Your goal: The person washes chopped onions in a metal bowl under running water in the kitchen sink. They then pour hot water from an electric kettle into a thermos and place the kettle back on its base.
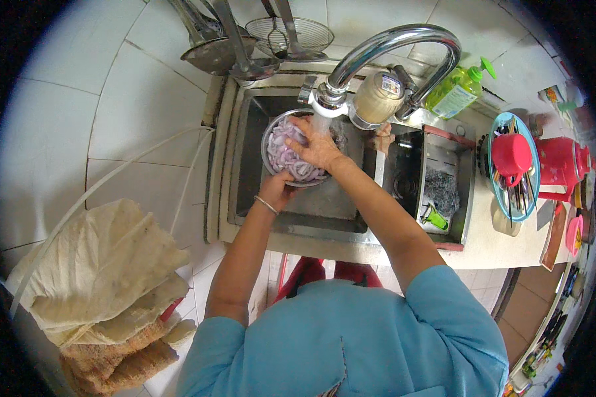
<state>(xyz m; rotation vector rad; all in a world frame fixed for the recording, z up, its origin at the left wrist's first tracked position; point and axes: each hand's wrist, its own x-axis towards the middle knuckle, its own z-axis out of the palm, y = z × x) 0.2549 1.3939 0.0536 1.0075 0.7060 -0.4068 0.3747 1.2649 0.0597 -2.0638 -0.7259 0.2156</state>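
Note:
A round bowl full of sliced purple onion is in the left basin of the metal sink. My left hand, with a bangle at the wrist, grips the bowl's near rim, its thumb on top and its fingers hidden beneath. My right hand lies over the onion slices at the bowl's right side with its fingers spread; whether it pinches any slices cannot be told. Water runs from the filter outlet of the chrome faucet onto the back of my right hand.
Ladles and a wire strainer hang behind the sink. A green soap bottle stands behind the right basin. Right of it are a tray with a scouring pad and green peeler, a blue basket and a red kettle. Cloths hang at left.

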